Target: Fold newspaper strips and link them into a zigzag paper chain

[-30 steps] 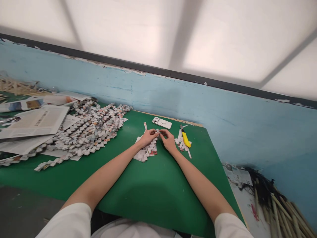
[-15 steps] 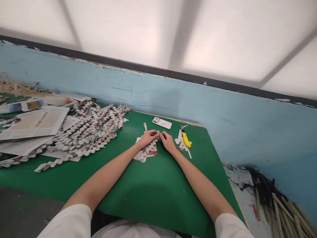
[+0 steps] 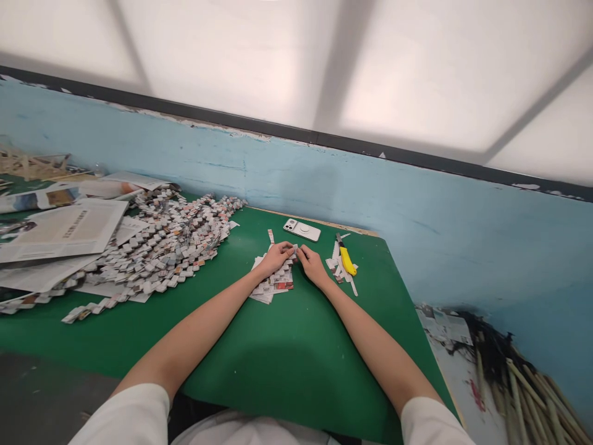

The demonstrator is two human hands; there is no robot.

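Both hands meet over the green table [image 3: 278, 352], fingertips almost touching. My left hand [image 3: 279, 256] pinches the end of a folded newspaper chain [image 3: 281, 272], which hangs down beneath it over a small pile of newspaper pieces [image 3: 262, 296]. From the other side, my right hand [image 3: 311, 262] is closed with thumb and finger on the same chain end. The fold between the fingertips is too small to make out fully. A paper strip [image 3: 270, 236] sticks up just behind my left hand.
A white phone [image 3: 302, 230] lies behind the hands. To the right, a yellow cutter [image 3: 347, 261] rests on paper scraps [image 3: 336, 270]. A large heap of folded paper chains [image 3: 171, 241] and newspaper sheets [image 3: 69, 228] covers the left. Sticks [image 3: 532, 395] lie beyond the right edge.
The fingertips have shifted very slightly at the chain end, where a little more pale paper shows between them. Both hands keep their hold.
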